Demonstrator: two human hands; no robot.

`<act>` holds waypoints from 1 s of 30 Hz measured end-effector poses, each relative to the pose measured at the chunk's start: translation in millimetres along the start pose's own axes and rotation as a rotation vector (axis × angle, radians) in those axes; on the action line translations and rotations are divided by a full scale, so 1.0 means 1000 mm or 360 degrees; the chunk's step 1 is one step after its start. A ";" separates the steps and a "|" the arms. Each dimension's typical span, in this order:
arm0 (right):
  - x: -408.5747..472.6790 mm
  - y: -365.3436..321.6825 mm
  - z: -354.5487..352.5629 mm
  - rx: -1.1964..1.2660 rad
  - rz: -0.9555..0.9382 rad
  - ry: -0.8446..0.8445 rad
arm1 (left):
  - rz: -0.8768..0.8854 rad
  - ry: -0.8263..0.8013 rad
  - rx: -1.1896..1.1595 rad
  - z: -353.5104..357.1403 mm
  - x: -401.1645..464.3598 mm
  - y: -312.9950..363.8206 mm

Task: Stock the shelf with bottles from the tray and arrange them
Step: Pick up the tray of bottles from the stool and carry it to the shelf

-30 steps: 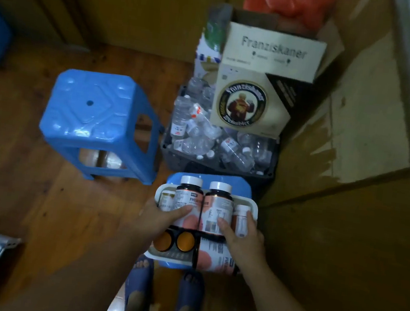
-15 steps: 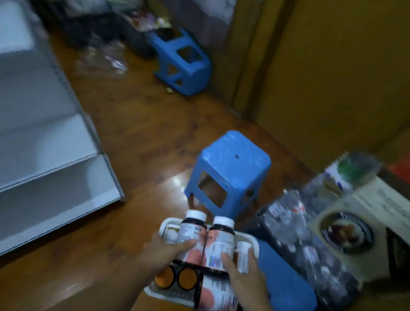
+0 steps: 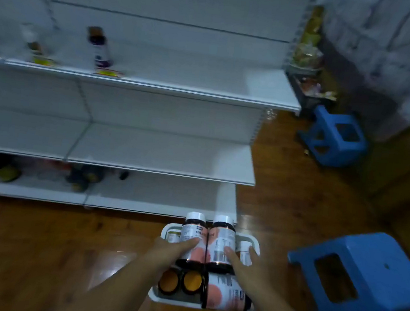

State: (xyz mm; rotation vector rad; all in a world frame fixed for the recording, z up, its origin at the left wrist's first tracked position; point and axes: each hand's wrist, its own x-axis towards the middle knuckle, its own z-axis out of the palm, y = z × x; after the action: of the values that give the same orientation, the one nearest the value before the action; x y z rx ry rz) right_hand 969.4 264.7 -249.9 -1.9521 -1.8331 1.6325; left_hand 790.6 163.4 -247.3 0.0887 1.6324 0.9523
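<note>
White metal shelving (image 3: 162,152) showed three tiers. Two blue plastic stools (image 3: 375,279) stood on glossy wood floor. The white tray (image 3: 166,228), held at both ends, carried three large dark white-capped bottles (image 3: 193,240). Left hand (image 3: 170,251) and right hand (image 3: 244,266) fingers steadied the upright pair.

No legible text on bottle labels (image 3: 194,235)

both hands carry a white tray (image 3: 166,229) of bottles above a wooden floor (image 3: 30,249). the left hand (image 3: 169,251) and right hand (image 3: 244,266) press their thumbs against two upright dark bottles (image 3: 207,241) with white caps. another bottle (image 3: 226,292) lies on its side. white shelves (image 3: 162,155) stand ahead, a blue stool (image 3: 365,278) to the right.
</note>
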 end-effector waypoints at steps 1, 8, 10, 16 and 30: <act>-0.001 -0.017 0.019 -0.0047 -0.0026 -0.0028 | 0.0014 0.0038 -0.0040 -0.024 -0.001 0.002; 0.007 -0.128 0.142 -0.0287 -0.0182 -0.0235 | 0.0134 0.0335 -0.0379 -0.177 -0.004 0.014; 0.011 -0.155 0.173 -0.0328 -0.0206 -0.0289 | 0.0127 0.0386 -0.0438 -0.213 -0.001 0.017; 0.049 -0.233 0.269 -0.0457 -0.0277 -0.0461 | 0.0145 0.0512 -0.0506 -0.311 0.023 0.037; 0.132 -0.403 0.448 -0.0617 -0.0351 -0.0634 | 0.0169 0.0833 -0.0725 -0.523 0.116 0.131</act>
State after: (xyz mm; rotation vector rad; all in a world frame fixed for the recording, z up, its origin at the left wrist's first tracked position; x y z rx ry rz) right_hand 355.7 217.7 -293.7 -1.5234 -2.5753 1.8009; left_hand 254.8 36.2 -267.1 -0.4207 1.8432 1.4965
